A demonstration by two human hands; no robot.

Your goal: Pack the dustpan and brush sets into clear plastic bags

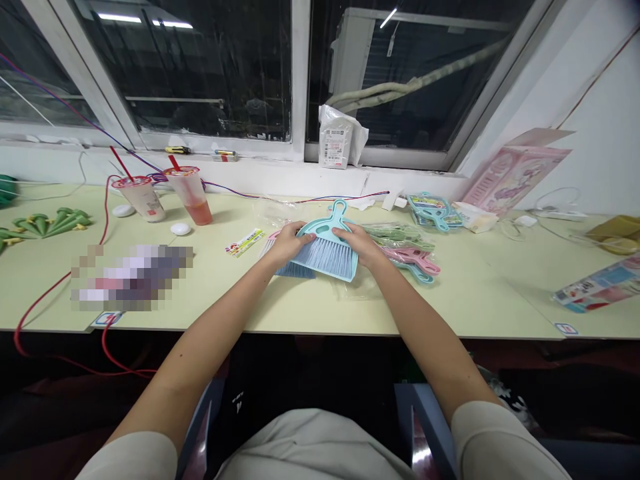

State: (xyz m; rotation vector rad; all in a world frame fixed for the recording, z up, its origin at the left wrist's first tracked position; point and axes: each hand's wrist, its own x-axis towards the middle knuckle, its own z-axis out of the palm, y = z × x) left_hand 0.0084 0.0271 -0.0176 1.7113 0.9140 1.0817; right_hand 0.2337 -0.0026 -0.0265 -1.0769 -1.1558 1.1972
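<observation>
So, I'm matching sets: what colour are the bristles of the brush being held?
The bristles are light blue, best seen in the head view.

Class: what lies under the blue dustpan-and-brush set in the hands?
From under the blue dustpan-and-brush set, blue bristles show at lower left, and something pink beside the left hand. The rest is covered.

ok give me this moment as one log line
left hand: gripping brush and dustpan together | right hand: gripping same pair | right of pair: coloured pile | left of pair: card, cups
</observation>
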